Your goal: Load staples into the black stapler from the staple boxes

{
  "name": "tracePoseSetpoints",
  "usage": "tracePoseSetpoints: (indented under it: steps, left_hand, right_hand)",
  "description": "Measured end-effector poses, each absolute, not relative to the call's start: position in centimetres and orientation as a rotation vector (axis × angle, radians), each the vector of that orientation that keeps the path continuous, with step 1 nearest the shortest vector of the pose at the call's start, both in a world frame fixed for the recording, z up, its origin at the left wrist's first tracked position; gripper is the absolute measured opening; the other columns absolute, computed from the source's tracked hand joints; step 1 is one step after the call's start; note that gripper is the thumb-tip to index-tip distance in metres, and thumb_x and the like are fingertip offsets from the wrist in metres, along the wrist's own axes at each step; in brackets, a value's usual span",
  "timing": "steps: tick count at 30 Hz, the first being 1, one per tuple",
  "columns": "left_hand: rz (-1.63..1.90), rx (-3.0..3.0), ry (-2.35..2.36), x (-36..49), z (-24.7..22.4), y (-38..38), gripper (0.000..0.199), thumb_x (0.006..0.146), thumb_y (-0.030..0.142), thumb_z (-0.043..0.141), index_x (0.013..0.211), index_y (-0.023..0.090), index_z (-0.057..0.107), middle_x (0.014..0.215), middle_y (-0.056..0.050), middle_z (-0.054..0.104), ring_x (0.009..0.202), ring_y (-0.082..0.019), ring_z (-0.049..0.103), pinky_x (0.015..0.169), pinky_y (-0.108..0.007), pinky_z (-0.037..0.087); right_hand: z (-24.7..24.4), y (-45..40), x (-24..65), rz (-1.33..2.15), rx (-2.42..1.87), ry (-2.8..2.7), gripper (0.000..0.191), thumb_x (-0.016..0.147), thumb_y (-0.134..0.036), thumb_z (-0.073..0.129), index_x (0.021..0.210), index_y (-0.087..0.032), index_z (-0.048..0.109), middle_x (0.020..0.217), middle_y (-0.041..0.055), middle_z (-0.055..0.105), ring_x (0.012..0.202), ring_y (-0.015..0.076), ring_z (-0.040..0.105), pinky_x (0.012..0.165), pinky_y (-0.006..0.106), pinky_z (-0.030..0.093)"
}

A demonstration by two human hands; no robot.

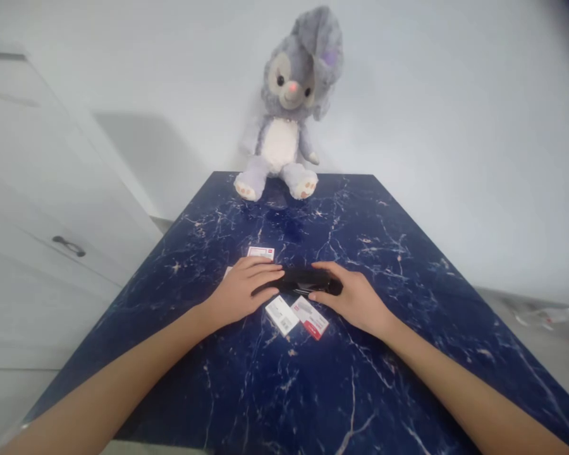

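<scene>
A long, glossy black object [304, 280] lies crosswise on the blue table; its exact kind is hard to make out. My left hand [244, 287] covers its left end, fingers laid over the far side and thumb along the near side. Around its right end my right hand [348, 292] is closed, thumb in front and fingers behind. Just in front of it lie a white card [282, 315] with small print and a red-and-white card [310, 318], their edges close together. Beyond my left fingers is another red-edged white card [260, 253], partly covered. A white corner [227, 272] peeks out left of that hand.
The dark blue marble-patterned table [389, 392] narrows toward a white wall [431, 95]. At its far edge sits a grey plush toy [284, 139] with long ears. A white cabinet [28, 189] with a dark handle [69, 246] stands on the left.
</scene>
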State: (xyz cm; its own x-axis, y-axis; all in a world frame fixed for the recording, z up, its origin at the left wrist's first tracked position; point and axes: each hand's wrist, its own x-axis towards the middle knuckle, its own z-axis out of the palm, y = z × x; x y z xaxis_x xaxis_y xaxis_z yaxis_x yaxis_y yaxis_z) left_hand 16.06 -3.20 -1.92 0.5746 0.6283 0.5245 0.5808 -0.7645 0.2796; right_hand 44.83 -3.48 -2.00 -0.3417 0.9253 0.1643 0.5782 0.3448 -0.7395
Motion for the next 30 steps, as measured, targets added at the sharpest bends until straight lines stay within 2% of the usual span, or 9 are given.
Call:
tracePoseSetpoints:
  steps: [4,11,14,19,25,27,30]
  left_hand:
    - [0.88,2.578,1.167,16.1,-2.7,-2.4,0.026,0.086,0.032,0.074,0.111,0.025,0.07,0.118,-0.003,0.074,0.133,-0.026,0.049,0.11,-0.047,0.044]
    - [0.894,2.522,1.26,15.9,-2.5,-2.0,0.022,0.078,0.038,0.081,0.096,0.026,0.076,0.11,-0.003,0.074,0.117,-0.027,0.059,0.105,-0.05,0.047]
    - [0.915,2.499,1.213,15.8,-2.4,-1.8,0.022,0.079,0.039,0.08,0.096,0.026,0.078,0.11,-0.005,0.073,0.113,-0.026,0.06,0.101,-0.047,0.05]
    - [0.893,2.432,1.208,15.5,-2.2,-1.8,0.02,0.08,0.039,0.078,0.095,0.026,0.079,0.106,-0.007,0.074,0.114,-0.026,0.058,0.099,-0.045,0.053]
    - [0.928,2.39,1.288,13.7,-2.1,-1.2,0.023,0.078,0.044,0.079,0.091,0.026,0.079,0.1,-0.007,0.072,0.111,-0.026,0.061,0.097,-0.043,0.055]
    - [0.909,2.397,1.271,13.3,-2.0,-0.9,0.025,0.078,0.045,0.079,0.093,0.025,0.078,0.099,-0.007,0.072,0.11,-0.025,0.061,0.095,-0.042,0.056]
    - [0.871,2.459,1.22,13.3,-1.9,-0.8,0.025,0.079,0.042,0.078,0.096,0.023,0.075,0.1,-0.007,0.072,0.11,-0.024,0.06,0.095,-0.04,0.055]
  right_hand:
    - [-1.7,-3.3,44.7,0.776,-1.328,-1.968,0.042,0.078,-0.044,0.075,0.117,-0.033,0.069,0.097,-0.001,0.076,0.082,0.0247,0.071,0.076,0.038,0.055]
    - [-1.5,-3.0,45.6,0.721,-1.323,-2.07,0.044,0.079,-0.044,0.076,0.121,-0.033,0.067,0.096,-0.0007,0.077,0.084,0.0259,0.074,0.078,0.04,0.057]
    - [-0.9,-3.0,45.9,0.74,-1.323,-2.084,0.044,0.081,-0.041,0.076,0.123,-0.031,0.066,0.099,0.0004,0.078,0.088,0.0262,0.075,0.081,0.039,0.059]
    - [0.4,-3.2,46.3,0.815,-1.32,-2.139,0.037,0.084,-0.031,0.074,0.119,-0.028,0.064,0.1,-0.0001,0.078,0.087,0.0217,0.076,0.082,0.034,0.06]
    - [0.6,-2.1,48.9,0.821,-1.385,-2.113,0.037,0.086,-0.036,0.07,0.119,-0.026,0.057,0.099,0.0019,0.078,0.081,0.0225,0.076,0.071,0.035,0.062]
    - [0.6,-1.8,49.4,0.742,-1.34,-2.202,0.036,0.086,-0.034,0.069,0.12,-0.026,0.057,0.097,0.0017,0.077,0.087,0.023,0.075,0.078,0.038,0.061]
    - [0.8,-2.3,48.8,0.377,-1.217,-2.253,0.035,0.085,-0.032,0.07,0.118,-0.024,0.06,0.111,0.0061,0.073,0.105,0.0264,0.068,0.092,0.045,0.055]
